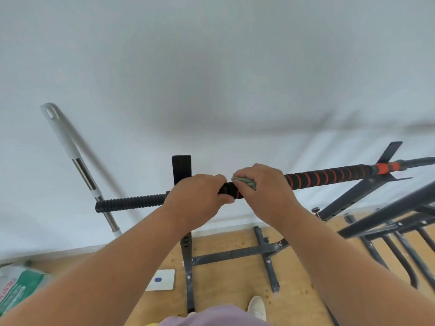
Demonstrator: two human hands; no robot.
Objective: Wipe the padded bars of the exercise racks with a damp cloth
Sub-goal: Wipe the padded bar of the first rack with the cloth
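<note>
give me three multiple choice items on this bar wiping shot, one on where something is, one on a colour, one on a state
1. Where is the cloth?
A. on the floor by the shoe
B. under the right hand on the padded bar
C. hung on the mop handle

2. What colour are the spiral stripes on the padded bar's black foam?
A. orange-red
B. blue
C. white

3. What is the left hand doing?
A. hanging free
B. holding the mop handle
C. gripping the bar beside the right hand

Answers:
1 B, grey-green fabric peeks out between the right hand's fingers, on the bar.
2 A, orange-red bands wind along the foam to the right of the hands.
3 C, its fingers curl round the bar just left of the cloth; the mop handle leans untouched against the wall.
</note>
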